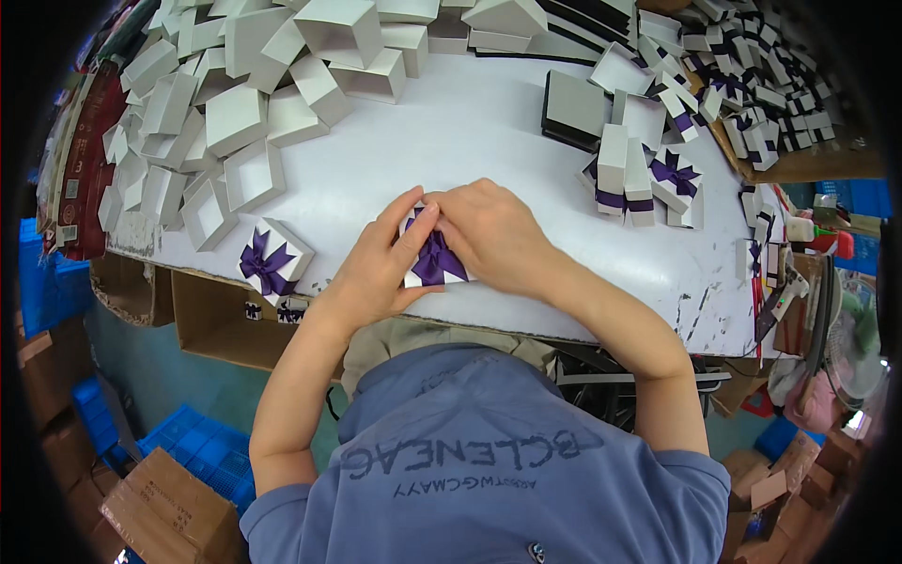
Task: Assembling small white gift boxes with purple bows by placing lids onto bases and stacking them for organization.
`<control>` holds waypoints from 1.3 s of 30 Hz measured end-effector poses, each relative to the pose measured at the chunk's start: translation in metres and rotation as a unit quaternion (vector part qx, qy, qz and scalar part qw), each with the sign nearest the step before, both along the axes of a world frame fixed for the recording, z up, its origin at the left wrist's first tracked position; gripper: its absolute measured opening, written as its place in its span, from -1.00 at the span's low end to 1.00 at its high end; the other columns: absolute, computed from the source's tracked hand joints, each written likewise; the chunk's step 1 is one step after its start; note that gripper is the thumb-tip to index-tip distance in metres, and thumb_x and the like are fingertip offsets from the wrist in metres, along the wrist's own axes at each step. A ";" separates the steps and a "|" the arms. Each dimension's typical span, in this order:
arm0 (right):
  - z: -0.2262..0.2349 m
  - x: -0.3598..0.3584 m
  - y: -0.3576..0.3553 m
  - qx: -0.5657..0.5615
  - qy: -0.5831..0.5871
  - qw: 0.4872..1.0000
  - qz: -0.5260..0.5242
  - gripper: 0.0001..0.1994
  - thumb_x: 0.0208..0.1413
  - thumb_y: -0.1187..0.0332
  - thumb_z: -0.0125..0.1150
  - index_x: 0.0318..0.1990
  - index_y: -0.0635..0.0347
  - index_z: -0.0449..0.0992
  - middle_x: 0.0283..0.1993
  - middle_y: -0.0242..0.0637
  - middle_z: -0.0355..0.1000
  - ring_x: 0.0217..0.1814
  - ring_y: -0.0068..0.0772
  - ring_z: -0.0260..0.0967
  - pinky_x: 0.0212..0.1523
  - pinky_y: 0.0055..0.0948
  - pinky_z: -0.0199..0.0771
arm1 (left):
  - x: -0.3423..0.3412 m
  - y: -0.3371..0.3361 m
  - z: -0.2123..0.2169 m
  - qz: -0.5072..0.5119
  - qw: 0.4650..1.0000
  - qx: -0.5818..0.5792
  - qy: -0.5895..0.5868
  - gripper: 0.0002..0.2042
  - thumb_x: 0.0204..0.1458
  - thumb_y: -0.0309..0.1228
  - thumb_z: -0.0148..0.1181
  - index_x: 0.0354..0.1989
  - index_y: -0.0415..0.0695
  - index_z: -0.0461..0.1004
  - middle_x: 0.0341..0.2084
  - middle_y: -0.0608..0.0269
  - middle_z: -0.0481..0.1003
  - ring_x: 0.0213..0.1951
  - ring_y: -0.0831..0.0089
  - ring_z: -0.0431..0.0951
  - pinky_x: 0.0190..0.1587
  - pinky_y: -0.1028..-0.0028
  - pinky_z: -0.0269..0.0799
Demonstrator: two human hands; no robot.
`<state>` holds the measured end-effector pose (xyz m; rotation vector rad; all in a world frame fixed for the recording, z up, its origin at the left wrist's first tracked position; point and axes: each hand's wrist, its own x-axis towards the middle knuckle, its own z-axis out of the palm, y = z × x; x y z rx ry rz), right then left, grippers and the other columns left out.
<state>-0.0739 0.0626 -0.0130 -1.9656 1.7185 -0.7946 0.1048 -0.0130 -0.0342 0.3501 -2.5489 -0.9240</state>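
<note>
Purple bow [434, 263] tops the box [411, 279]. Left hand [376, 265] cups it, fingers curled; right hand [493, 233] bunches fingers at its far edge, pinch hidden. Light pressure should spare the bow.

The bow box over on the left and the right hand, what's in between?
In the head view, first a bit of white tabletop, then the left hand, then another white box with a purple bow, which that hand holds.
</note>
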 end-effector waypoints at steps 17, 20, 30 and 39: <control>0.027 -0.105 -0.005 -0.046 0.344 0.909 -0.232 -0.72 -0.07 0.35 0.22 -0.17 0.22 0.45 -0.13 -0.18 0.42 -0.16 -0.12 0.37 -0.20 -0.26 0.41 | 0.125 -0.018 0.045 0.354 0.849 -0.217 -0.327 -0.08 -0.45 -0.11 0.43 0.19 -0.12 0.13 0.10 0.05 0.21 0.18 0.08 0.11 0.17 0.10 -0.09; 0.024 -0.116 -0.015 -0.077 0.381 0.898 -0.206 -0.83 -0.08 0.41 0.19 -0.28 0.20 0.50 -0.28 -0.26 0.46 -0.28 -0.17 0.39 -0.28 -0.32 0.44 | 0.091 -0.047 0.050 0.383 0.867 -0.182 -0.261 -0.30 -0.29 -0.27 0.37 0.10 -0.14 0.22 0.14 0.05 0.17 0.19 0.03 0.08 0.16 0.05 -0.10; 0.034 -0.004 0.014 -0.256 0.181 0.948 0.052 -0.85 -0.26 0.44 0.16 -0.42 0.16 0.51 -0.46 -0.38 0.30 -0.47 -0.41 0.23 -0.52 -0.45 0.15 | 0.015 -0.006 0.015 0.104 0.994 0.004 -0.036 -0.72 -0.28 -0.49 0.32 -0.33 -0.20 0.43 0.14 -0.10 0.17 0.15 -0.05 0.17 0.11 0.14 0.15; 0.045 -0.015 0.039 -0.046 0.153 0.986 0.040 -0.64 -0.22 0.27 0.27 -0.20 0.19 0.47 -0.08 -0.22 0.38 -0.08 -0.21 0.33 -0.14 -0.27 0.32 | 0.014 0.010 -0.002 -0.003 0.991 -0.130 0.026 -0.32 -0.35 -0.34 0.41 0.09 0.02 0.31 0.04 0.10 0.33 -0.02 -0.03 0.33 -0.03 0.19 0.31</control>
